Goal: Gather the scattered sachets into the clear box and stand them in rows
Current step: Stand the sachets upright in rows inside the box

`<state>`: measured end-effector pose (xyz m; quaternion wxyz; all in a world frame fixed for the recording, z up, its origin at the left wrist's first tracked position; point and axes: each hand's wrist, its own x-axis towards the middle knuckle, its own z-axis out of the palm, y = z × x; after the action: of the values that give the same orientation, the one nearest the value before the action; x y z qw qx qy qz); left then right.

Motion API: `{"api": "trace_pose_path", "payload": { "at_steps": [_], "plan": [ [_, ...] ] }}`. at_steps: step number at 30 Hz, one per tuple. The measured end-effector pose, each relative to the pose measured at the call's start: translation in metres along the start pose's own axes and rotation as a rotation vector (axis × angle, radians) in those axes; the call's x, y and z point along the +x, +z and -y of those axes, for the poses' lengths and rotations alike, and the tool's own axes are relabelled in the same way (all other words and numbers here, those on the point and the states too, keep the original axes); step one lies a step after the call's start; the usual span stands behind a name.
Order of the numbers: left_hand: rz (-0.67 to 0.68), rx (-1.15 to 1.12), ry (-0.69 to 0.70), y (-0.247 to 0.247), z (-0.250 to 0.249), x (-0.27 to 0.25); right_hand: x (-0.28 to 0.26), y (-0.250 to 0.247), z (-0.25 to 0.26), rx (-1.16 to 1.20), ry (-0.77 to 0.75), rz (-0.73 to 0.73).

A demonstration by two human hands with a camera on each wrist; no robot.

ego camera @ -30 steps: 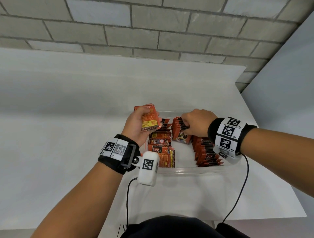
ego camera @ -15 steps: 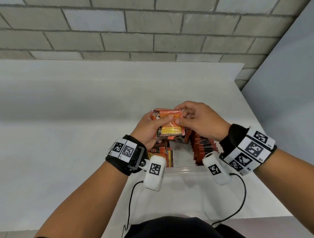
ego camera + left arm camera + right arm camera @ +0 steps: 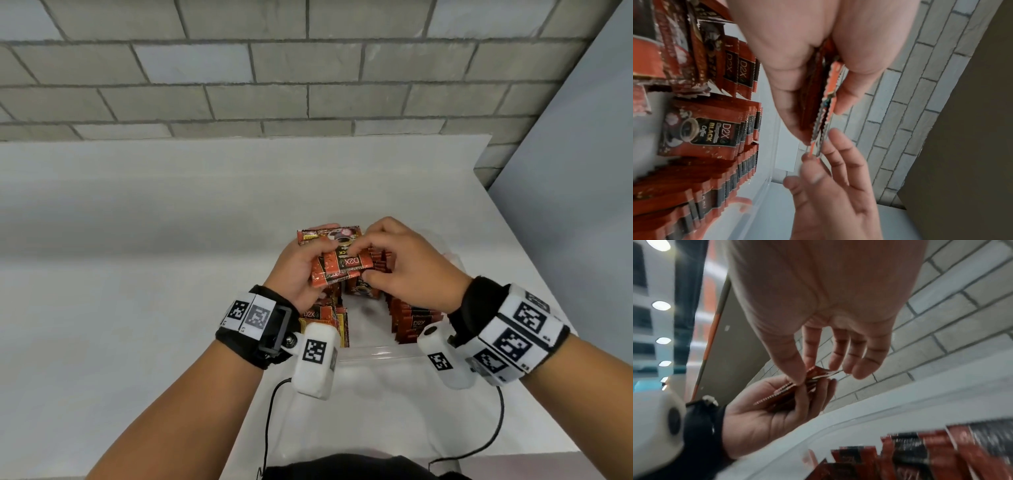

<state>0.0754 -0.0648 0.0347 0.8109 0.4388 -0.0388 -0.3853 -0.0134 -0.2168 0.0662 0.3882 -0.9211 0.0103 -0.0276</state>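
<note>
Both hands were raised together above the clear box (image 3: 376, 353), which sat on the white table (image 3: 137, 274) near its front edge. Left hand (image 3: 298, 270) gripped a small stack of sachets (image 3: 337, 263) between thumb and curled fingers, edges fanned slightly in the left wrist view. Right hand (image 3: 407, 270) pinched the stack's right edge with thumb and forefinger; the other fingers (image 3: 861, 363) hung loosely curled beside it. Top sachet faced up, "D2X" label readable upside down. Inside the box, rows of sachets (image 3: 701, 128) stood on edge: one row by the left wall, a longer row on the right, a shorter one between them at the back. Brick wall (image 3: 274, 68) behind the table.
</note>
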Motion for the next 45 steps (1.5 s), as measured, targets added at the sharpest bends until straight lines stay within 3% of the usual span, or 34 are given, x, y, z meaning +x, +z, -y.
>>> {"api": "trace_pose_path", "payload": {
  "at_steps": [4,8,14,17,21,29,35,42,45],
  "plan": [
    [-0.051,0.056,0.046,-0.002,0.001,0.003,0.001,0.001,-0.001,0.179,0.196,-0.135],
    [-0.041,0.095,0.080,-0.001,0.002,0.005,0.005,0.004,-0.003,0.218,0.294,-0.109],
    [0.011,0.132,0.079,-0.005,0.002,0.007,0.011,-0.001,0.003,0.317,0.198,-0.152],
    [0.011,0.170,0.080,-0.010,0.005,0.007,0.015,0.002,0.003,0.311,0.160,-0.059],
    [0.012,0.199,0.122,-0.009,0.009,0.004,0.019,0.006,-0.001,0.308,0.262,-0.080],
    [-0.151,-0.003,0.074,-0.015,0.003,0.005,0.021,-0.011,-0.006,0.283,0.194,-0.076],
    [-0.281,-0.077,0.039,-0.029,0.002,0.007,0.026,-0.017,-0.014,0.089,0.180,-0.046],
    [-0.260,-0.033,0.064,-0.026,0.002,0.003,0.042,-0.013,-0.015,-0.331,0.250,0.261],
    [-0.253,-0.057,0.057,-0.027,0.002,0.004,0.048,-0.004,-0.015,-0.422,0.245,0.307]
  ]
}}
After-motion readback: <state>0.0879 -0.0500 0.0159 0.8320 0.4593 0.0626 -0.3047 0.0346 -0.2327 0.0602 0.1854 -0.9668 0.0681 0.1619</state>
